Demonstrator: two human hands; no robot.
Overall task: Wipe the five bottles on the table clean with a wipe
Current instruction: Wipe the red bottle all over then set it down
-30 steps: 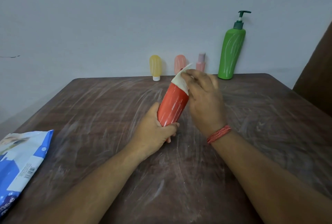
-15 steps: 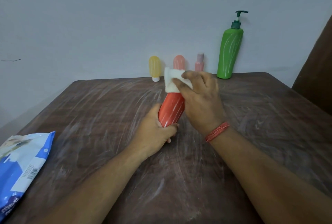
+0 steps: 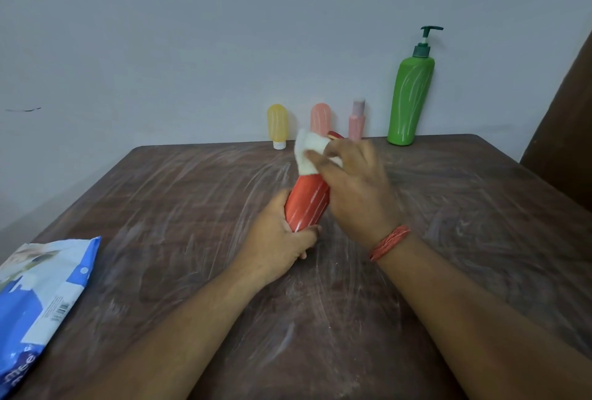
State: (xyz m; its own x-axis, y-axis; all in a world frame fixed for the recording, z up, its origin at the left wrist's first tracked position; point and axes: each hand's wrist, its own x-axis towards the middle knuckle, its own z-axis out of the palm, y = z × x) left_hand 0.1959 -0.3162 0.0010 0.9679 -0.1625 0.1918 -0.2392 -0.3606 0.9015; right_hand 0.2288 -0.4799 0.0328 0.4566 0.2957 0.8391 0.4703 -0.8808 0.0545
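Streaked with pale smears, your brown desk meets a plain grey wall. At its left edge lies a blue wipes packet. Against the wall stand a yellow bottle, a peach bottle, a small pink bottle and, furthest right, a green pump bottle. Your left hand wraps the lower end of the red bottle, held tilted above the desk's middle, fingers curled tight round it. Your right hand pinches the white wipe over the bottle's upper end, fingers closed on the cloth.
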